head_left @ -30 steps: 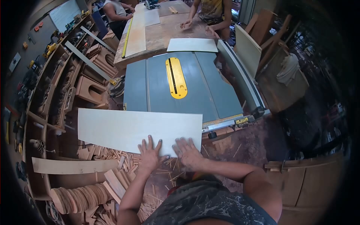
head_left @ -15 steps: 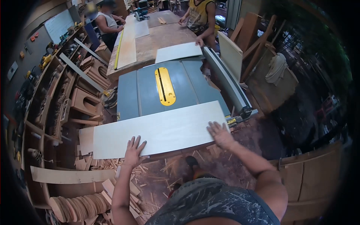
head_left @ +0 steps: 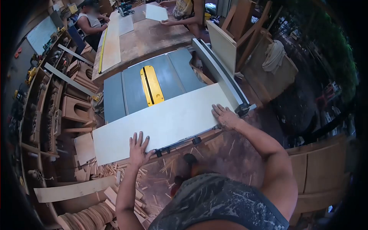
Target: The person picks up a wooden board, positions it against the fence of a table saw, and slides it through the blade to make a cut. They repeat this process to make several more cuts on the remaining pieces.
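Note:
A long pale wooden panel (head_left: pixel 176 113) lies across the near part of a table saw (head_left: pixel 132 86). My left hand (head_left: pixel 139 150) rests at the panel's near edge with its fingers spread on top. Toward the right end, my right hand (head_left: pixel 225 116) lies on the panel, fingers outstretched and thumb side at the near edge. The panel's right end is at the rip fence (head_left: pixel 220 73). Beyond the panel shows the yellow throat plate (head_left: pixel 151 85) with its dark slot; no raised blade can be made out.
Behind the saw stands a wooden worktable (head_left: pixel 153 36) with a yellow measuring strip (head_left: pixel 102 51) on it. A co-worker at its right holds a white board (head_left: pixel 156 12); another person (head_left: pixel 92 25) stands at the left. Wood offcuts (head_left: pixel 109 170) litter the floor.
The panel has moved forward on the saw and its right end has come to the fence, both hands on it. The co-worker has lifted the white board away from the saw's far edge.

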`<control>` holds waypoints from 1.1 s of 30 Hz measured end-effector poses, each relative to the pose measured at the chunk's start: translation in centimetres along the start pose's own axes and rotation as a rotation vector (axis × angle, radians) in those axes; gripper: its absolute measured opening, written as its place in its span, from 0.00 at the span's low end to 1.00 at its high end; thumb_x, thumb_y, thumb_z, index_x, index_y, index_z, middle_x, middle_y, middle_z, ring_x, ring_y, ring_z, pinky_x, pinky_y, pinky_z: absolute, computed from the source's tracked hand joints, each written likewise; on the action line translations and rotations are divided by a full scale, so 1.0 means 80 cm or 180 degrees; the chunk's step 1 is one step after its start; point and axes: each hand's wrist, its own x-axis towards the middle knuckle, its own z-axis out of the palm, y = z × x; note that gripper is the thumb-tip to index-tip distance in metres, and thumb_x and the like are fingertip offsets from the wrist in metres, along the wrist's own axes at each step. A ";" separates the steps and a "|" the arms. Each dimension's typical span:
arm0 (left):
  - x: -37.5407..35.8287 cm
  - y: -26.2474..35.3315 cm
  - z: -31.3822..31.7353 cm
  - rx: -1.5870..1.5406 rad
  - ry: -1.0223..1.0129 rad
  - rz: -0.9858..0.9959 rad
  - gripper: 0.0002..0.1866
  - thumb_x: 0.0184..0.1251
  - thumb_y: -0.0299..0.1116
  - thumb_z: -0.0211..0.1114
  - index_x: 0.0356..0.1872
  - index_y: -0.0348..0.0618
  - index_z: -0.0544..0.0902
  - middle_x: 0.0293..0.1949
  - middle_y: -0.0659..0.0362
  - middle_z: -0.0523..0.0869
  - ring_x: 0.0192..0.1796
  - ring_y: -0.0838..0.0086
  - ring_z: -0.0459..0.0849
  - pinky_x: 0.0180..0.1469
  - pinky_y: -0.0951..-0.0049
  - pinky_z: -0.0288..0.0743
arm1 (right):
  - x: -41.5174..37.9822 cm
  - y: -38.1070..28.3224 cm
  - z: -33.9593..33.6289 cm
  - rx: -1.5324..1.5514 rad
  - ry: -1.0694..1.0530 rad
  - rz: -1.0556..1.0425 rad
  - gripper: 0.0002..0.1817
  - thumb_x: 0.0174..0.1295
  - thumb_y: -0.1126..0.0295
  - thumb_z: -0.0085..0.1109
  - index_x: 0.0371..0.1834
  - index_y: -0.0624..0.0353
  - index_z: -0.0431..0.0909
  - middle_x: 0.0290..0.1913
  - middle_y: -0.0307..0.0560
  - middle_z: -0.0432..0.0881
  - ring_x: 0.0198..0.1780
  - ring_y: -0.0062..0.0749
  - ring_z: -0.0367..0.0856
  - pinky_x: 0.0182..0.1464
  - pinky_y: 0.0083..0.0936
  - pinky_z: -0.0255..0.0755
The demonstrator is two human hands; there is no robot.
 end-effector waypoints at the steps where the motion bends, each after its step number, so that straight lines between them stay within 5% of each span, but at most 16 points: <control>1: 0.002 0.000 0.002 -0.0016 0.0043 -0.0015 0.40 0.64 0.58 0.72 0.74 0.48 0.78 0.81 0.40 0.62 0.83 0.35 0.54 0.81 0.31 0.46 | -0.004 -0.010 -0.002 0.0000 -0.0073 -0.0058 0.46 0.67 0.50 0.65 0.84 0.56 0.58 0.87 0.58 0.50 0.86 0.61 0.50 0.75 0.69 0.63; 4: 0.004 0.001 0.001 -0.0035 -0.0002 -0.0079 0.40 0.65 0.58 0.71 0.74 0.47 0.78 0.81 0.40 0.62 0.83 0.35 0.54 0.81 0.31 0.45 | -0.003 -0.036 -0.003 -0.0123 -0.0152 -0.0094 0.43 0.72 0.47 0.60 0.87 0.43 0.55 0.88 0.58 0.48 0.86 0.67 0.48 0.77 0.68 0.60; 13: 0.042 -0.017 -0.016 -0.0394 -0.0180 -0.0251 0.36 0.71 0.57 0.66 0.72 0.42 0.79 0.81 0.41 0.65 0.84 0.38 0.55 0.83 0.37 0.47 | 0.039 -0.015 -0.010 0.0074 -0.0064 0.0009 0.38 0.74 0.53 0.55 0.86 0.41 0.56 0.88 0.56 0.49 0.86 0.65 0.46 0.80 0.69 0.54; 17: 0.017 -0.064 -0.014 -0.0849 0.0414 -0.0545 0.30 0.72 0.50 0.67 0.68 0.40 0.82 0.77 0.42 0.71 0.82 0.41 0.61 0.83 0.42 0.51 | 0.050 -0.014 -0.017 0.0296 -0.0168 0.0130 0.36 0.77 0.49 0.51 0.86 0.40 0.57 0.88 0.55 0.47 0.87 0.65 0.44 0.81 0.69 0.51; 21: -0.006 -0.102 -0.015 -0.0378 0.0705 -0.1041 0.27 0.71 0.43 0.67 0.67 0.40 0.82 0.76 0.44 0.73 0.80 0.38 0.63 0.82 0.36 0.51 | 0.069 -0.006 -0.021 0.0356 -0.0085 0.0125 0.36 0.77 0.46 0.50 0.86 0.40 0.59 0.88 0.55 0.48 0.87 0.64 0.45 0.81 0.70 0.52; 33: 0.023 -0.137 0.001 0.0017 0.1049 -0.1742 0.25 0.76 0.45 0.64 0.68 0.45 0.81 0.77 0.40 0.71 0.80 0.36 0.61 0.81 0.33 0.50 | 0.140 0.027 -0.031 0.0248 0.0118 0.0080 0.33 0.76 0.49 0.54 0.84 0.39 0.64 0.87 0.54 0.53 0.86 0.62 0.49 0.79 0.70 0.57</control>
